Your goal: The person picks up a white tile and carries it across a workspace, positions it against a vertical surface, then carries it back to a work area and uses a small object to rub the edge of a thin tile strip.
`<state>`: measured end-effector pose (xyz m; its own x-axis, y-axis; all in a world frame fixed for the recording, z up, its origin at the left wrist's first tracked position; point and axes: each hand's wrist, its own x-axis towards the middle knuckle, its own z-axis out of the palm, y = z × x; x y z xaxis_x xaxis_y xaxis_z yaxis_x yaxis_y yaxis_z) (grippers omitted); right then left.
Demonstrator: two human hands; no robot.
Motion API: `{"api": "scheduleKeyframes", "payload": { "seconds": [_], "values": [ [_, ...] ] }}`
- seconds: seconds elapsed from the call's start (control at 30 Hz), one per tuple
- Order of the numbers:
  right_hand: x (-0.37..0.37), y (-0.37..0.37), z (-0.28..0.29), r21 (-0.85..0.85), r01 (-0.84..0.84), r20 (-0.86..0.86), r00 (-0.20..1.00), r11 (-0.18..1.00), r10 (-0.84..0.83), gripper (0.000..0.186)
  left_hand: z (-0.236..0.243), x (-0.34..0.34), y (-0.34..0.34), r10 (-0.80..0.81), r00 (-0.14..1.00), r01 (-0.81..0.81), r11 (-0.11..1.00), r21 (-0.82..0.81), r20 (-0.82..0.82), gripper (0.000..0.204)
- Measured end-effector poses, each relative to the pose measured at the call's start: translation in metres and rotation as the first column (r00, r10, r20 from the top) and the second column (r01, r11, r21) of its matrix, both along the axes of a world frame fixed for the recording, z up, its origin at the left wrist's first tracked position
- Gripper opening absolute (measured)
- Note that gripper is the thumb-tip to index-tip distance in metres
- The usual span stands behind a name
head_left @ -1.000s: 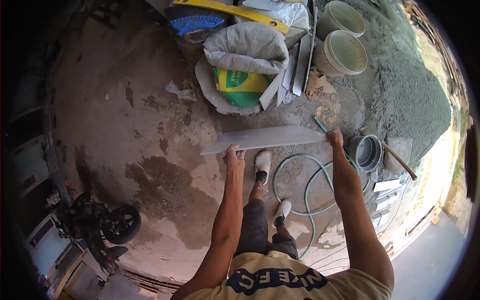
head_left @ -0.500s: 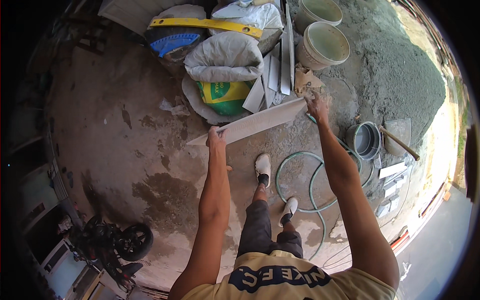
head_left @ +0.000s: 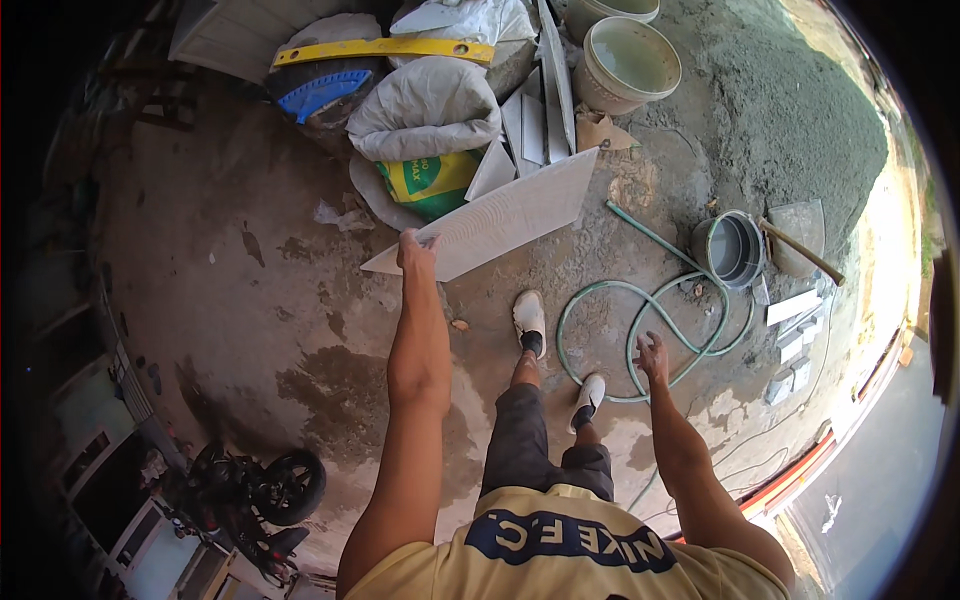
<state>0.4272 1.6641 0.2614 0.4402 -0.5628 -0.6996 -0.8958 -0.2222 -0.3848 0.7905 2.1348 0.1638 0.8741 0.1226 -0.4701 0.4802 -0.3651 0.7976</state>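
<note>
A large pale rectangular tile (head_left: pixel 515 222) with wavy marks on its face stands tilted beside the sacks. My left hand (head_left: pixel 416 254) is closed on its top edge, near the left corner, fingers partly hidden. The tile's right end reaches the other upright tile pieces (head_left: pixel 530 125); whether it touches them I cannot tell. My right hand (head_left: pixel 653 358) is off the tile, in the air over the green hose (head_left: pixel 600 286), its fingers apart and slightly bent, with nothing in it.
Behind the tile are a rolled-down grey sack (head_left: pixel 425 105), a yellow-green bag (head_left: pixel 430 182) and a yellow level (head_left: pixel 385 50). A water-filled bucket (head_left: pixel 630 60), a sand heap (head_left: pixel 800 120), a grey bucket (head_left: pixel 735 252) and a hammer (head_left: pixel 805 250) lie right. A motorcycle (head_left: pixel 245 495) stands lower left.
My right hand has let go of the tile's right end and come back toward me. The tile now shows more of its face, and my left hand still holds it.
</note>
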Motion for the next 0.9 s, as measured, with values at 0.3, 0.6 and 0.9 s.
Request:
{"api": "scheduleKeyframes", "payload": {
  "seconds": [0.3, 0.6, 0.9],
  "values": [
    [-0.062, 0.062, 0.058, 0.200, 0.249, 0.048, 0.964, 0.948, -0.263, 0.057, 0.105, 0.006, 0.032, 0.519, 0.525, -0.849, 0.269, -0.454, -0.674, 0.087],
    [-0.111, 0.098, 0.126, 0.305, 0.339, 0.327, 0.840, 0.890, -0.432, 0.049, 0.109, -0.195, -0.057, 0.311, 0.854, -0.324, 0.945, 0.041, -0.417, 0.061],
    [-0.367, 0.171, 0.162, 0.131, 0.632, 0.462, 0.642, 0.764, -0.611, 0.042, 0.124, -0.351, -0.141, -0.554, 0.779, 0.609, 0.780, 0.144, -0.293, 0.032]
  ]
}}
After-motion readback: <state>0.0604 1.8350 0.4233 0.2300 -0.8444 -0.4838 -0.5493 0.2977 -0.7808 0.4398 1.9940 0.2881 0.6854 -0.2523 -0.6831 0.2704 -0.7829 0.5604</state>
